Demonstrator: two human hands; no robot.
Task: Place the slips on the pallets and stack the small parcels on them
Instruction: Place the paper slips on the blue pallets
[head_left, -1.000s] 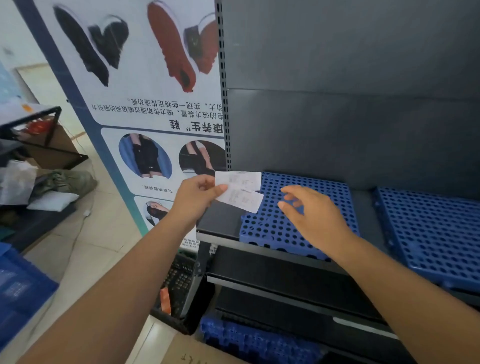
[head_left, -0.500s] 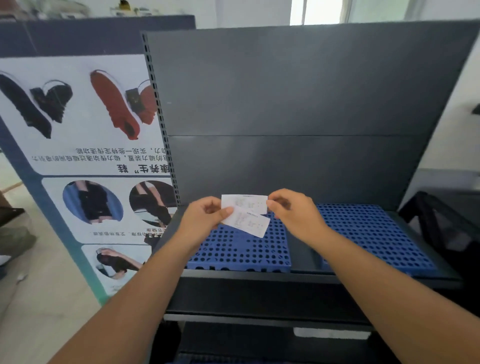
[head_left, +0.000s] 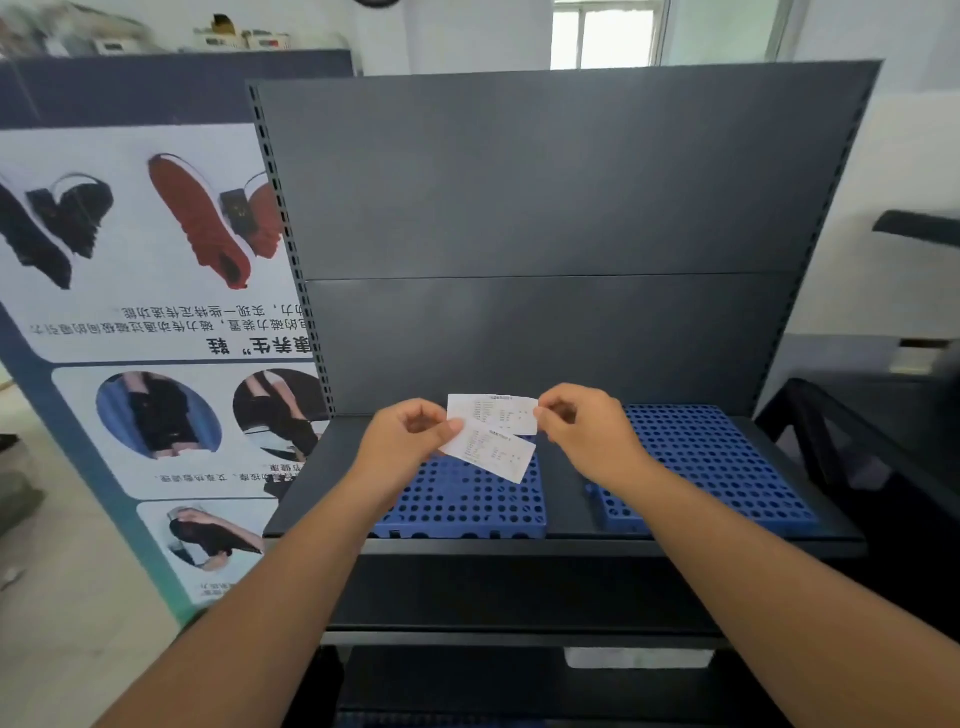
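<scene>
Two white printed slips are held in the air above the shelf. My left hand (head_left: 400, 441) pinches the lower slip (head_left: 491, 453) by its left end, and its thumb also lies on the upper slip's left edge. My right hand (head_left: 587, 434) pinches the right end of the upper slip (head_left: 493, 413). Below them, two blue perforated pallets lie side by side on the dark shelf: the left pallet (head_left: 467, 501) under the slips, the right pallet (head_left: 711, 462) beyond my right hand. No parcels are in view.
The dark metal shelving unit has a tall back panel (head_left: 545, 234) and lower shelves (head_left: 519, 592). A shoe poster (head_left: 156, 312) stands on the left. A black frame (head_left: 857, 447) stands at the right.
The view swung from the shelf's left side to face it squarely. My right hand came up from above the left pallet and took hold of the upper slip's right end.
</scene>
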